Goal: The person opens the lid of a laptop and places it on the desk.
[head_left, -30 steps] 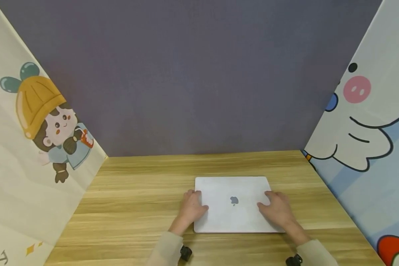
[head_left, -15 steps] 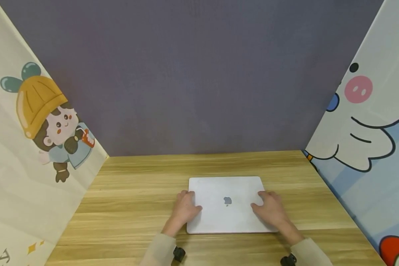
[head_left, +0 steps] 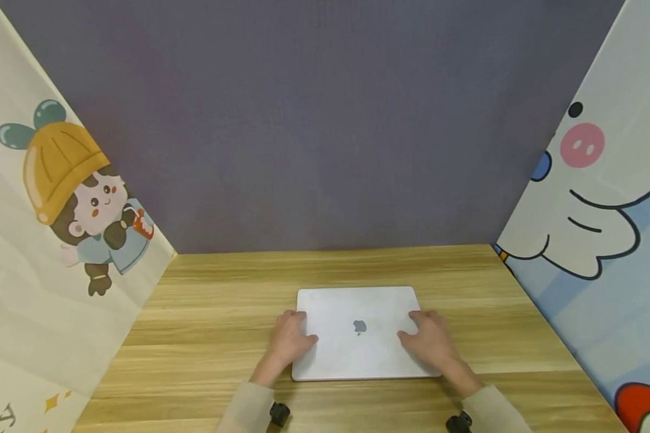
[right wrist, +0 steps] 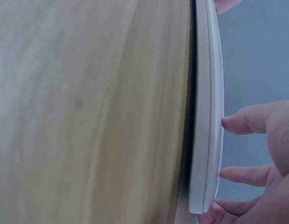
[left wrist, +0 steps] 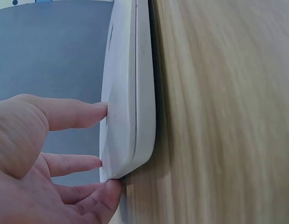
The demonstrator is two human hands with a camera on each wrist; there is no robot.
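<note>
A closed silver laptop (head_left: 333, 355) with a dark apple logo lies flat on the wooden table, lid up. My left hand (head_left: 291, 337) grips its left side: in the left wrist view the thumb (left wrist: 79, 113) and forefinger touch the lid, while the other fingers bend against the side edge. On the opposite side my right hand (head_left: 429, 340) holds the laptop the same way. The right wrist view shows that thumb (right wrist: 247, 120) and forefinger on the lid, with the lower fingers partly hidden behind the corner.
The wooden table (head_left: 211, 325) meets a grey-purple back panel (head_left: 325, 132). A cream panel with a cartoon figure (head_left: 94, 198) borders it on the left, a white and blue cartoon panel (head_left: 601, 240) on the right. Dark wrist devices show below both sleeves.
Both hands have slid the laptop to the left across the table, a short way in each half second. Their hold on its two sides looks the same.
</note>
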